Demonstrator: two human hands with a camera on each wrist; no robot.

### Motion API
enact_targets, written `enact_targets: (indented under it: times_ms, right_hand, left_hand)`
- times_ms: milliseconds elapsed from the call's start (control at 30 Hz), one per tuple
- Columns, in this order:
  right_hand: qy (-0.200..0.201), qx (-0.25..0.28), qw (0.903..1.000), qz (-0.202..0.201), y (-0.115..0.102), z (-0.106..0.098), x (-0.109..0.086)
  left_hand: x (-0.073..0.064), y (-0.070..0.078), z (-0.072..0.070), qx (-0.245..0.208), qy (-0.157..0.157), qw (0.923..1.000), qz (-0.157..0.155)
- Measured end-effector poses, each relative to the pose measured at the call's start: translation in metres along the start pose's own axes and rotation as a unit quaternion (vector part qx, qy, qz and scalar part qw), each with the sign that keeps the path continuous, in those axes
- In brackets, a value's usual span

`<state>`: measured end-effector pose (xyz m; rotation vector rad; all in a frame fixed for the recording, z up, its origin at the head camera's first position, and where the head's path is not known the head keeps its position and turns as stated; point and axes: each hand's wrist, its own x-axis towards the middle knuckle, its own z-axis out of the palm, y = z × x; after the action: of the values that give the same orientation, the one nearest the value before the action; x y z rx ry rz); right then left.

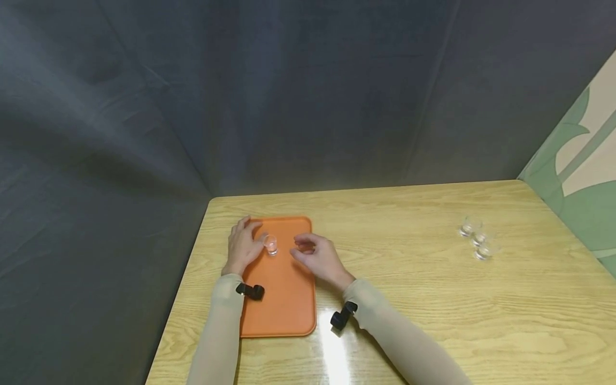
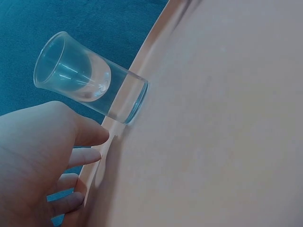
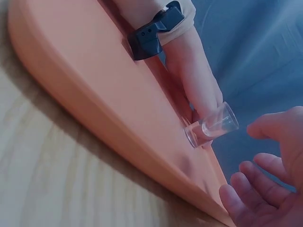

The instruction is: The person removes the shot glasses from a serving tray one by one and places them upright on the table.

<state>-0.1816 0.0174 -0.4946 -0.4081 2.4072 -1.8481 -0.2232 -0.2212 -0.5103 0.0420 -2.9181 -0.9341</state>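
Note:
A small clear shot glass [image 1: 271, 246] with a thick bottom stands upright on the orange tray [image 1: 281, 305], towards its far end. My left hand [image 1: 242, 248] is just left of the glass, fingers spread over the tray's left edge. In the left wrist view its thumb lies close beside the glass [image 2: 102, 82]; whether they touch I cannot tell. My right hand [image 1: 321, 258] hovers over the tray's right edge with fingers loosely bent and nothing in them. The right wrist view shows a gap between this hand [image 3: 274, 175] and the glass [image 3: 215, 125].
Three more clear glasses [image 1: 478, 238] stand close together on the right part of the wooden table [image 1: 399, 235]. Dark cloth [image 1: 313, 96] hangs behind the table and along its left side. A patterned green and beige surface [image 1: 592, 176] borders the right.

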Motion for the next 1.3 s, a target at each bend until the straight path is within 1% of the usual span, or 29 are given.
enact_targets:
  times_ms: [233,533,667,800,933,1100,1300]
  right_hand:
    - [-0.001,-0.005,0.9999,0.012,-0.003,0.008,0.006]
    - [-0.003,-0.037,0.9993,0.011,-0.002,0.022,0.018]
    - [-0.015,-0.044,0.9989,0.009,-0.003,0.03,0.024]
    - [-0.023,-0.054,0.9981,0.016,-0.004,0.037,0.029]
    - [-0.021,-0.059,0.9979,0.018,-0.004,0.041,0.03]
    - [-0.015,-0.054,0.9983,0.016,-0.005,0.043,0.029]
    - [-0.013,-0.057,0.9983,0.001,-0.003,0.044,0.029]
  left_hand:
    - [0.0,0.001,0.0,0.001,0.0,1.0,-0.001]
    - [0.0,0.002,0.004,-0.001,-0.001,1.0,0.002]
    - [0.0,0.001,0.002,-0.001,0.004,1.0,0.005]
    - [0.0,0.0,0.001,0.003,0.009,0.9999,0.007]
    - [0.0,-0.001,0.001,0.005,0.005,1.0,0.006]
    - [0.0,-0.001,0.001,0.0,0.007,1.0,0.005]
    - [0.0,-0.001,0.001,0.004,0.009,0.9999,0.006]
